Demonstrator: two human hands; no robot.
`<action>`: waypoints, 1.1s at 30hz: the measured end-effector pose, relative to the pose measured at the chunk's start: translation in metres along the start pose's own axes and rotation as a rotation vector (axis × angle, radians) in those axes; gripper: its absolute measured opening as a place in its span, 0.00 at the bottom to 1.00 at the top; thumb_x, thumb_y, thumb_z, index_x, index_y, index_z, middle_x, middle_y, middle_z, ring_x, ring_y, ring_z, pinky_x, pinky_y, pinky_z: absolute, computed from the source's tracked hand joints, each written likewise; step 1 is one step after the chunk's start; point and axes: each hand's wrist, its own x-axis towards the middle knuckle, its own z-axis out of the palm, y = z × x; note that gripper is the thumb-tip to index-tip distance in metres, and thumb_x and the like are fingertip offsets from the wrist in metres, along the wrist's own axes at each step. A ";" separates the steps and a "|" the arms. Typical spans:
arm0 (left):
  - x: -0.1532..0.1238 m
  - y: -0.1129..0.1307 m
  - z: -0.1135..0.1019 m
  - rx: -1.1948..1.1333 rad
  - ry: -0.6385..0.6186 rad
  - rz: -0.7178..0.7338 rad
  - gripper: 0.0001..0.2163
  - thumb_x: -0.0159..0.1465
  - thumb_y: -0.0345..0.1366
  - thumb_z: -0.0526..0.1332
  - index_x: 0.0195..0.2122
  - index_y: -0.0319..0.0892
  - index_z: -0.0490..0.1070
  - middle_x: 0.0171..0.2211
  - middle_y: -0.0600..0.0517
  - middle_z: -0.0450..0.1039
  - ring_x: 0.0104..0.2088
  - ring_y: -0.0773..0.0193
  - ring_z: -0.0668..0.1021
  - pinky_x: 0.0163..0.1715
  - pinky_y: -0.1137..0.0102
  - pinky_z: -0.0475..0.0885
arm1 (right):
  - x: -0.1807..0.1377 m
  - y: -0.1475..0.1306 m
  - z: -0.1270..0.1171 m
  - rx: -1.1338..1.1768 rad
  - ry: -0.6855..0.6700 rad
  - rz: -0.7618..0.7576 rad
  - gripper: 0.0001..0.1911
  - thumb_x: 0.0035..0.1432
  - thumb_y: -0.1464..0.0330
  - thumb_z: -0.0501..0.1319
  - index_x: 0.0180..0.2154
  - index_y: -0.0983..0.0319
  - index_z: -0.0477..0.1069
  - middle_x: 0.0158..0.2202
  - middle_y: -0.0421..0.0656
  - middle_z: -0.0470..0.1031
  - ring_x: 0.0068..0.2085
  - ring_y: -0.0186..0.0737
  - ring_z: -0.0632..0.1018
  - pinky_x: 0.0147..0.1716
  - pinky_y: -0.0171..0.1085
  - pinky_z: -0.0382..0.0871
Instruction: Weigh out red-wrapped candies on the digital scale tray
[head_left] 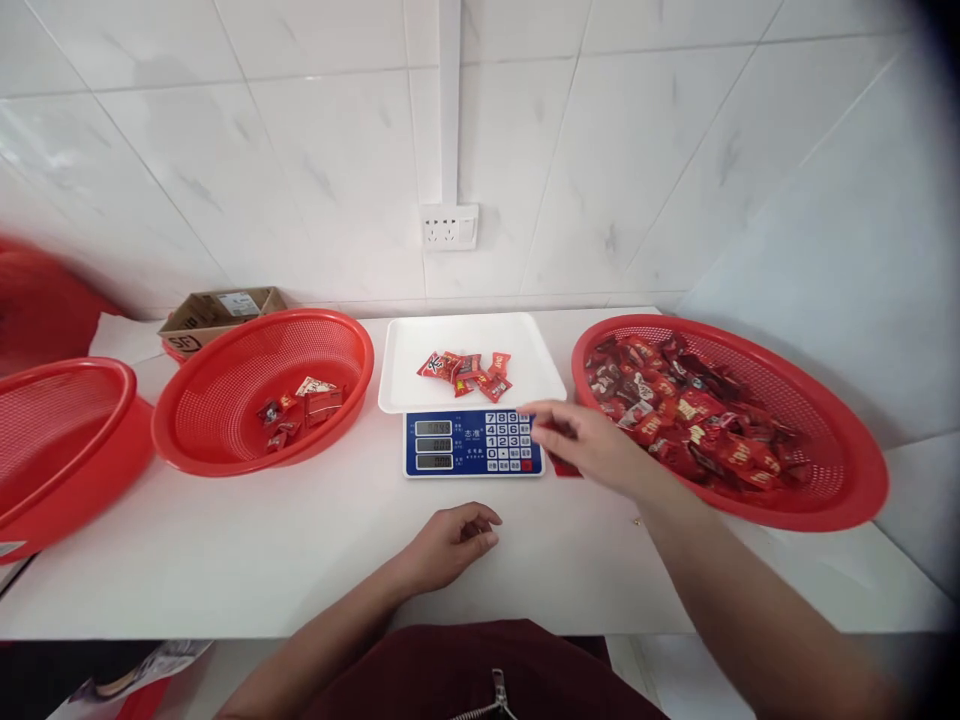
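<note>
In the head view, glossy red packets lie jumbled on a white tray, the leftmost's long axis running sideways, the left hand slack-fingered, the right hand's grip something I can't tell.

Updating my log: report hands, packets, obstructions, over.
Left hand loosely curled, nothing visible held. Right hand overlapping keypad edge, grip unclear. Red packets on white tray.

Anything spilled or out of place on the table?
A tiny yellowish speck lies loose on the white tabletop, outside the oval red plastic basket at right. A red item also shows below the right hand, beside the blue-and-white scale; I can't tell whether it's held. Nothing looks clearly damaged.
</note>
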 end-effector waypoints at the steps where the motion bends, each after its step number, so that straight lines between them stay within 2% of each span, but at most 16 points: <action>1: -0.001 0.004 0.001 -0.063 -0.029 0.002 0.14 0.61 0.44 0.57 0.44 0.42 0.67 0.32 0.52 0.69 0.31 0.67 0.72 0.34 0.69 0.68 | -0.014 0.007 0.011 0.054 -0.015 0.036 0.21 0.57 0.58 0.55 0.50 0.59 0.67 0.36 0.42 0.74 0.34 0.38 0.76 0.33 0.38 0.71; 3: -0.001 0.012 0.005 -0.187 -0.092 0.003 0.18 0.60 0.45 0.58 0.47 0.41 0.64 0.32 0.51 0.68 0.31 0.67 0.72 0.34 0.68 0.70 | -0.035 0.020 0.037 0.118 0.027 0.093 0.22 0.58 0.56 0.53 0.51 0.59 0.65 0.34 0.41 0.72 0.28 0.36 0.75 0.27 0.36 0.71; 5: 0.000 0.020 0.011 -0.270 -0.127 -0.008 0.21 0.57 0.46 0.61 0.48 0.41 0.62 0.32 0.51 0.67 0.32 0.66 0.72 0.32 0.66 0.72 | -0.048 0.030 0.062 0.098 0.136 0.092 0.20 0.57 0.57 0.54 0.48 0.59 0.66 0.34 0.41 0.71 0.30 0.36 0.74 0.31 0.37 0.70; 7: 0.003 0.026 0.018 -0.308 -0.114 -0.034 0.21 0.55 0.45 0.63 0.45 0.40 0.63 0.32 0.51 0.66 0.32 0.65 0.72 0.29 0.66 0.73 | -0.053 0.035 0.082 0.094 0.226 0.075 0.16 0.58 0.58 0.54 0.45 0.59 0.66 0.34 0.42 0.70 0.33 0.38 0.74 0.34 0.38 0.70; 9: 0.007 0.028 0.024 -0.337 -0.079 -0.063 0.21 0.52 0.45 0.66 0.41 0.39 0.64 0.31 0.52 0.65 0.31 0.66 0.71 0.27 0.67 0.74 | -0.055 0.038 0.095 0.150 0.252 0.062 0.14 0.59 0.59 0.52 0.43 0.59 0.65 0.33 0.41 0.69 0.32 0.37 0.73 0.33 0.37 0.70; 12: 0.008 0.027 0.026 -0.353 0.006 -0.091 0.18 0.53 0.45 0.65 0.36 0.38 0.64 0.29 0.53 0.66 0.30 0.67 0.72 0.28 0.67 0.74 | -0.055 0.040 0.101 0.275 0.187 0.027 0.15 0.62 0.59 0.49 0.45 0.58 0.63 0.33 0.41 0.68 0.30 0.36 0.73 0.31 0.36 0.70; 14: 0.006 0.024 0.023 -0.340 0.049 -0.102 0.16 0.56 0.47 0.61 0.34 0.38 0.64 0.28 0.53 0.67 0.29 0.67 0.72 0.28 0.68 0.74 | -0.056 0.042 0.100 0.332 0.131 0.028 0.15 0.62 0.59 0.49 0.47 0.58 0.63 0.36 0.43 0.69 0.34 0.37 0.74 0.34 0.37 0.71; 17: 0.002 0.021 0.016 -0.289 0.076 -0.087 0.15 0.59 0.46 0.58 0.34 0.38 0.66 0.28 0.52 0.69 0.29 0.68 0.73 0.29 0.70 0.73 | -0.056 0.042 0.097 0.378 0.070 0.110 0.17 0.59 0.60 0.54 0.49 0.57 0.62 0.41 0.44 0.70 0.40 0.40 0.74 0.39 0.40 0.71; 21: -0.001 0.022 0.008 -0.079 0.087 -0.016 0.11 0.61 0.42 0.56 0.34 0.39 0.69 0.32 0.51 0.72 0.32 0.67 0.73 0.31 0.72 0.71 | -0.055 0.031 0.093 0.337 0.006 0.183 0.11 0.55 0.61 0.58 0.39 0.58 0.67 0.31 0.41 0.72 0.32 0.39 0.75 0.34 0.40 0.71; 24: 0.001 0.028 0.006 0.079 0.074 0.023 0.09 0.61 0.40 0.55 0.36 0.41 0.70 0.32 0.52 0.74 0.34 0.66 0.74 0.32 0.73 0.70 | -0.057 0.020 0.075 0.162 0.082 0.138 0.07 0.53 0.61 0.59 0.32 0.57 0.69 0.29 0.41 0.73 0.32 0.41 0.75 0.33 0.40 0.70; 26: 0.003 0.031 0.005 0.163 0.094 0.036 0.09 0.62 0.40 0.54 0.36 0.42 0.70 0.33 0.53 0.74 0.33 0.66 0.74 0.33 0.73 0.70 | -0.061 0.015 0.048 0.017 0.202 0.106 0.07 0.53 0.61 0.59 0.31 0.57 0.70 0.30 0.43 0.74 0.32 0.41 0.75 0.32 0.39 0.70; 30: 0.010 0.021 0.002 0.222 0.110 0.029 0.10 0.62 0.43 0.53 0.34 0.44 0.69 0.34 0.53 0.74 0.34 0.65 0.75 0.34 0.72 0.70 | -0.074 0.016 -0.037 -0.343 0.596 0.141 0.11 0.56 0.60 0.56 0.38 0.58 0.71 0.38 0.46 0.75 0.41 0.46 0.75 0.38 0.41 0.69; 31: 0.012 0.016 0.001 0.212 0.102 0.021 0.10 0.62 0.43 0.53 0.34 0.44 0.69 0.33 0.53 0.74 0.33 0.64 0.75 0.34 0.72 0.70 | -0.078 0.018 -0.059 -0.432 0.650 0.175 0.13 0.57 0.60 0.55 0.41 0.57 0.70 0.42 0.46 0.74 0.44 0.47 0.74 0.40 0.42 0.69; 32: 0.014 0.012 0.001 0.200 0.096 0.015 0.11 0.61 0.44 0.53 0.34 0.44 0.69 0.32 0.53 0.74 0.32 0.64 0.75 0.33 0.71 0.70 | -0.080 0.021 -0.079 -0.516 0.646 0.218 0.15 0.57 0.61 0.55 0.45 0.57 0.68 0.45 0.46 0.73 0.46 0.47 0.73 0.41 0.43 0.68; 33: 0.016 0.008 0.001 0.189 0.092 0.012 0.11 0.61 0.44 0.53 0.34 0.44 0.69 0.31 0.53 0.74 0.31 0.63 0.75 0.33 0.71 0.70 | -0.081 0.024 -0.096 -0.596 0.587 0.258 0.17 0.57 0.62 0.55 0.48 0.57 0.67 0.47 0.46 0.72 0.48 0.48 0.72 0.43 0.44 0.67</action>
